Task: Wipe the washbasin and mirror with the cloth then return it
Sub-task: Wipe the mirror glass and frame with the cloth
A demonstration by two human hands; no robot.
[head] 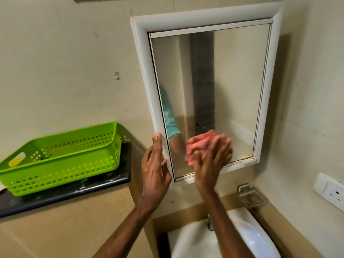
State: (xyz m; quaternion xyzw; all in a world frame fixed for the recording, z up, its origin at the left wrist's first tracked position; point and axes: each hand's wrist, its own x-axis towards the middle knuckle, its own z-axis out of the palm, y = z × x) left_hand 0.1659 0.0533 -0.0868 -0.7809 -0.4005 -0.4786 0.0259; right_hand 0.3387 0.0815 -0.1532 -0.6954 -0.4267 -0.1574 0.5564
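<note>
Though blurred, cloth point(200, 146) against mirror point(232, 81); green basket point(61, 159) left, soap dish point(251, 197) right.

Your right grip point(210, 161) is going to blur, so how the fingers are sitting on the cloth point(200, 146) isn't readable. The cloth is coming through as a fuzzy pink wad, half covered by that grip. Together they're blocking the mirror's point(232, 81) lower middle. Your right forearm point(221, 229) is hiding most of the tap point(210, 225). The washbasin point(188, 239) is running off the bottom edge, the green basket point(55, 161) and counter point(119, 175) off the left, the wall socket point(333, 192) off the right. There's something yellow point(15, 162) peeking through the basket's handle slot, can't tell what.
</note>
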